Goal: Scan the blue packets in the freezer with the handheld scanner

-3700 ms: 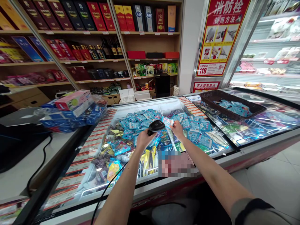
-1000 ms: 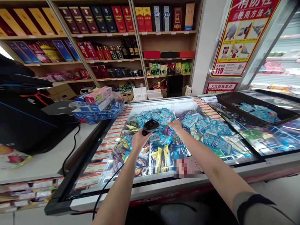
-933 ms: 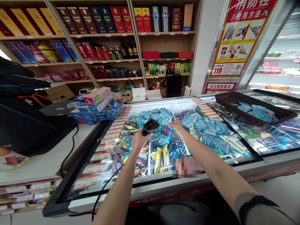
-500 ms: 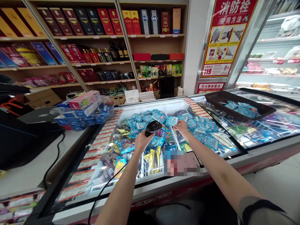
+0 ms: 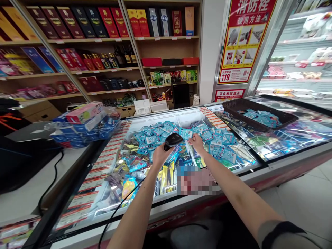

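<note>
My left hand (image 5: pixel 160 156) is wrapped round the handle of a black barcode scanner (image 5: pixel 173 139), whose cable trails down past my forearm. Just right of the scanner's head, my right hand (image 5: pixel 197 143) pinches a light-blue packet (image 5: pixel 185 133) by its right edge. The scanner and packet are close together over the chest freezer's glass top. Many similar blue packets (image 5: pixel 220 145) lie in a spread to the right, and another pile of blue packets (image 5: pixel 153 135) lies on the left. Print on the held packet is too small to read.
Below my hands, a partly blurred phone (image 5: pixel 198 181) lies near the freezer's front edge (image 5: pixel 166 207). A dark tray (image 5: pixel 287 121) with more blue packets stands at right. Plastic-wrapped boxes (image 5: pixel 85 128) sit at left. Shelves of boxed goods line the back wall.
The scanner in my left hand has moved slightly right, closer to the packet in my right hand. The whole view has shifted a little, so the surroundings appear further left.
</note>
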`<act>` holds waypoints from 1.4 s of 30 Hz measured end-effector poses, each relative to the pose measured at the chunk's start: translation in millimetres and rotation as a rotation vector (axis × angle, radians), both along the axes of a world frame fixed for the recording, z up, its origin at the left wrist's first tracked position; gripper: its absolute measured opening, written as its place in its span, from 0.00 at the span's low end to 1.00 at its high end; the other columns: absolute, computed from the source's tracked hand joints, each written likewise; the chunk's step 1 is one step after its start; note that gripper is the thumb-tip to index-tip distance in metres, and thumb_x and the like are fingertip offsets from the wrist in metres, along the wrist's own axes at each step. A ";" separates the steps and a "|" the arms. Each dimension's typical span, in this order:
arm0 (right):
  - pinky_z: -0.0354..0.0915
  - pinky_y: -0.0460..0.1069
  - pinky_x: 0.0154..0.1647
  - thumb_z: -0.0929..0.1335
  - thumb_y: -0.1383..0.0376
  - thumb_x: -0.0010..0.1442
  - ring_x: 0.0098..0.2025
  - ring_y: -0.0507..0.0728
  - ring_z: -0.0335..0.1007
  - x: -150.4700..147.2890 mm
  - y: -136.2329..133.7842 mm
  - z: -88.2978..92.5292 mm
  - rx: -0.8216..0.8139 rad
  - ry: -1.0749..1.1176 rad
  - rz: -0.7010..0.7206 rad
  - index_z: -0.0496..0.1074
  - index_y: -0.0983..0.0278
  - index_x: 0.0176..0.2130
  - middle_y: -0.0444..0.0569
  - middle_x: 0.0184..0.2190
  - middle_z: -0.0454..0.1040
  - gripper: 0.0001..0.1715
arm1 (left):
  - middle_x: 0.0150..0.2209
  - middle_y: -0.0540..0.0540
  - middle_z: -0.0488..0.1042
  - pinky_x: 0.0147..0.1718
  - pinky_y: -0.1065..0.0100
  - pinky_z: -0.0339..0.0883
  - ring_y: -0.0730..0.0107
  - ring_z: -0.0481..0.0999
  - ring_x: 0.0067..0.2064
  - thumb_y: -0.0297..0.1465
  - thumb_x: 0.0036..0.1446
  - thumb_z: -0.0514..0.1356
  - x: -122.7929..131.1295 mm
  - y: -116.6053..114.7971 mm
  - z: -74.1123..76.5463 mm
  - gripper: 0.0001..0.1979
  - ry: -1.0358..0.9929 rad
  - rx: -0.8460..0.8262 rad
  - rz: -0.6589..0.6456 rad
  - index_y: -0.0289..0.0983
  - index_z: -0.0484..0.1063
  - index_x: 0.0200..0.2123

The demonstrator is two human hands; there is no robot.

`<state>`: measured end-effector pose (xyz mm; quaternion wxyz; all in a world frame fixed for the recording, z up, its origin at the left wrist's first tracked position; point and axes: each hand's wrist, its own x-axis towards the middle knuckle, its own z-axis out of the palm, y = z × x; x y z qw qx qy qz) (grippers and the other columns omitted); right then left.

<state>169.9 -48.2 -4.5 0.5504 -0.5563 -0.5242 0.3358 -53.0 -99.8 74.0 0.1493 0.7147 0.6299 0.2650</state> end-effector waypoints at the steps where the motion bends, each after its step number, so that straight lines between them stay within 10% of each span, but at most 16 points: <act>1: 0.70 0.48 0.31 0.64 0.57 0.57 0.35 0.56 0.76 0.1 0.2 -0.1 -0.004 -0.026 -0.014 0.61 0.61 0.38 0.46 0.31 0.75 0.11 | 0.30 0.45 0.77 0.24 0.71 0.55 0.63 0.74 0.31 0.53 0.50 0.55 0.7 -0.1 0.1 0.25 0.001 -0.004 0.003 0.39 0.74 0.39; 42: 0.71 0.51 0.32 0.66 0.54 0.56 0.35 0.58 0.75 2.1 -7.3 10.1 0.006 -0.148 -0.068 0.66 0.61 0.39 0.48 0.32 0.75 0.15 | 0.31 0.44 0.77 0.23 0.71 0.55 0.62 0.74 0.31 0.54 0.49 0.56 18.5 4.0 -0.6 0.27 0.004 -0.017 -0.046 0.39 0.74 0.41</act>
